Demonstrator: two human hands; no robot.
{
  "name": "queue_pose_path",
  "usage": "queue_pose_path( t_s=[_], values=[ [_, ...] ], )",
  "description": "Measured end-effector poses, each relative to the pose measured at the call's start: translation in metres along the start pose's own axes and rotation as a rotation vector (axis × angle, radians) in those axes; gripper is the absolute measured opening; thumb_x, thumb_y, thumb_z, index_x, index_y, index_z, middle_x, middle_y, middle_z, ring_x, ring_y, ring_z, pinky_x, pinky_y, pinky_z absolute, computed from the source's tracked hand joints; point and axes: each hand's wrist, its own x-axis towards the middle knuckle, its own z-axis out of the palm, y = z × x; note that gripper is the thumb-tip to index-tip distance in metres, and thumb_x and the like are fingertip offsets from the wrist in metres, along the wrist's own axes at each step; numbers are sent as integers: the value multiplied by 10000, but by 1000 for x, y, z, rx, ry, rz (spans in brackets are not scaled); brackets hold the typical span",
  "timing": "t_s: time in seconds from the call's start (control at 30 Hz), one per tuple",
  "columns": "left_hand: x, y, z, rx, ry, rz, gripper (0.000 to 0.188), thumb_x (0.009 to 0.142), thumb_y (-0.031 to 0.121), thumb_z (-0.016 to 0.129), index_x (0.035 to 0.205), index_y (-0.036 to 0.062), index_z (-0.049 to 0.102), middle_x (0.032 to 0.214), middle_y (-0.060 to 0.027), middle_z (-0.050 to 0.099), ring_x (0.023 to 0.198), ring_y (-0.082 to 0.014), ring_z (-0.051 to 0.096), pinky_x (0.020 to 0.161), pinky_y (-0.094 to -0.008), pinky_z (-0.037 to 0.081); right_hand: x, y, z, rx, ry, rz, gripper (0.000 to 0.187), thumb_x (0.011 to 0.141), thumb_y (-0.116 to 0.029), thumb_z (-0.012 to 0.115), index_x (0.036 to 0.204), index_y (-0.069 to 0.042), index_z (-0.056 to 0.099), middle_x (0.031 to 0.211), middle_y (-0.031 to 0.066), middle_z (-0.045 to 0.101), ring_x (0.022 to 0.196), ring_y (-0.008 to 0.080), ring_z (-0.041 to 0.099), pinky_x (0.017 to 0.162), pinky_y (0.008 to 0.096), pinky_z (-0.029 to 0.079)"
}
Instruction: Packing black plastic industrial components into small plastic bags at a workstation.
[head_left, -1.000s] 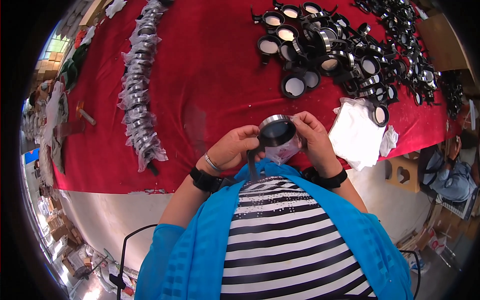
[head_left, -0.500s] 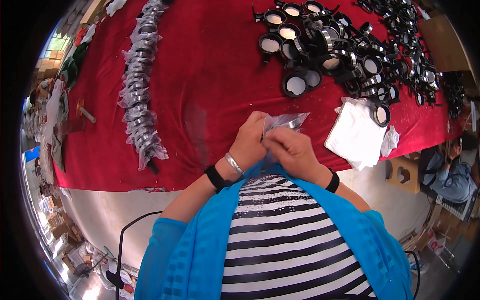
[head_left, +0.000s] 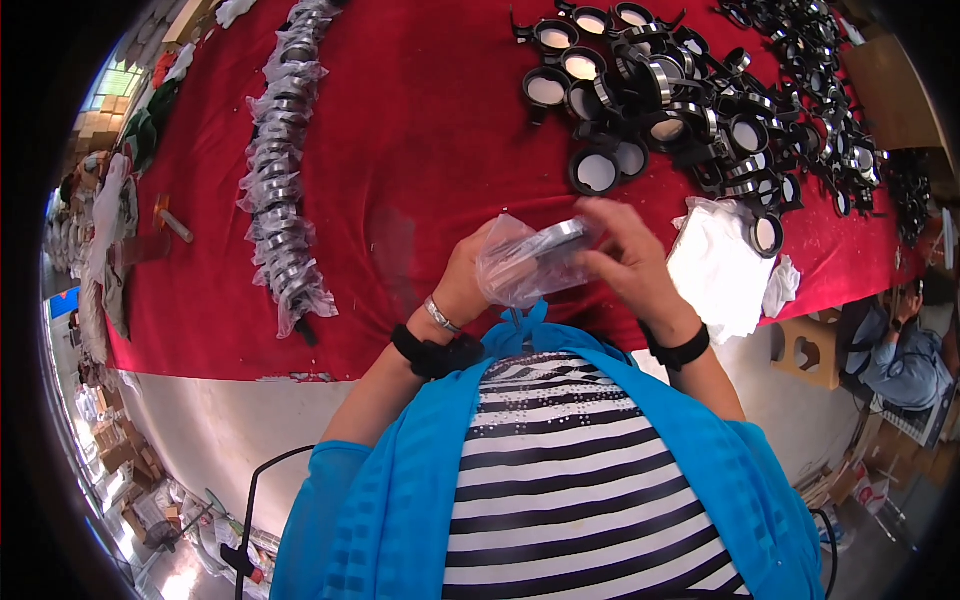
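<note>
In front of my chest a clear plastic bag [head_left: 515, 288] surrounds a round black part with a silver rim [head_left: 562, 236], held tilted above the table edge. My left hand [head_left: 468, 278] grips the bag from its left side; its fingers show blurrily through the film. My right hand [head_left: 640, 268] has thumb and fingers curved around the right end of the bag, and the part lies between them. Whether the fingertips touch the part or only the film cannot be made out.
A red cloth [head_left: 420, 130] covers the table. A row of bagged black parts [head_left: 275, 175] runs along the left. Loose black ring-shaped parts [head_left: 690, 110] heap at the far right. Beside my right hand lies a stack of white bags [head_left: 715, 265]. Another person [head_left: 910, 345] sits at right.
My hands have moved apart, and the bag now spans between them with the silver-rimmed part showing more fully. My right hand has opened wider and shifted right.
</note>
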Motion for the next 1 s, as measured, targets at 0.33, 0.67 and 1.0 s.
queue_pose_path(
  t_s=[0.33, 0.67, 1.0],
  values=[
    [-50, 9, -32, -257, 541, -572, 250, 928, 97, 527, 1141, -24, 578, 980, -87, 632, 752, -106, 640, 612, -200, 509, 2, -6, 15, -38, -33, 122, 186, 781, -77, 635, 956, -26, 598, 844, 121, 608, 751, 233, 616, 665, 317, 482],
    [-90, -2, -15, 452, 162, -333, 234, 791, 56, 546, 1024, 31, 562, 1016, -185, 613, 910, -375, 593, 738, -431, 499, 2, -31, 69, -182, -374, -207, 300, 748, -83, 681, 1019, -33, 563, 917, 148, 590, 683, 288, 607, 593, 344, 492],
    [-229, -123, -168, 1118, 697, -699, 144, 760, 95, 567, 880, 17, 551, 898, -216, 589, 868, -414, 559, 748, -489, 442, 0, 2, 48, -43, -340, 153, 244, 822, -60, 649, 1048, 5, 583, 929, 115, 621, 704, 149, 626, 617, 274, 508]
  ],
)
